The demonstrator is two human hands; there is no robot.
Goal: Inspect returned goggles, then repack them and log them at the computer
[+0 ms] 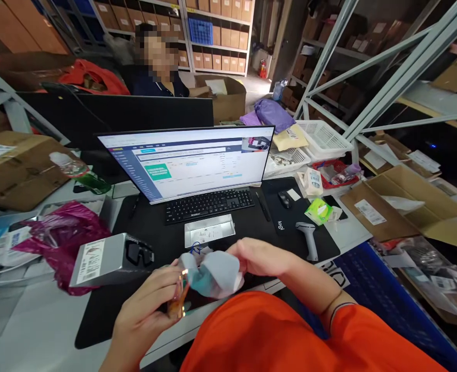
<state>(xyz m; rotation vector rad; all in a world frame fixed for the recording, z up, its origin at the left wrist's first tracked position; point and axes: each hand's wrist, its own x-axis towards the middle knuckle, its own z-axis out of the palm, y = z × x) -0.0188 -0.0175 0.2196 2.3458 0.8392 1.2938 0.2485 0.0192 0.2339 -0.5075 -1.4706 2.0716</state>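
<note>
My left hand [151, 305] is closed around a small amber, translucent item [177, 299] low over the black desk mat [143, 227]. My right hand [257, 257] pinches a pale grey-blue soft pouch or cloth [215, 274] that drapes between both hands. I cannot make out exactly what the amber item is. A grey box with a glasses picture [108, 258] lies just left of my hands. A small open tray with a label [209, 230] sits in front of the keyboard [208, 204].
A monitor [189, 160] stands behind the keyboard. A mouse [284, 199], a barcode scanner [309, 238] and small packets lie to the right. Magenta bag [63, 232] and cardboard boxes sit left; an open carton [406, 206] right. Another person sits behind the screens.
</note>
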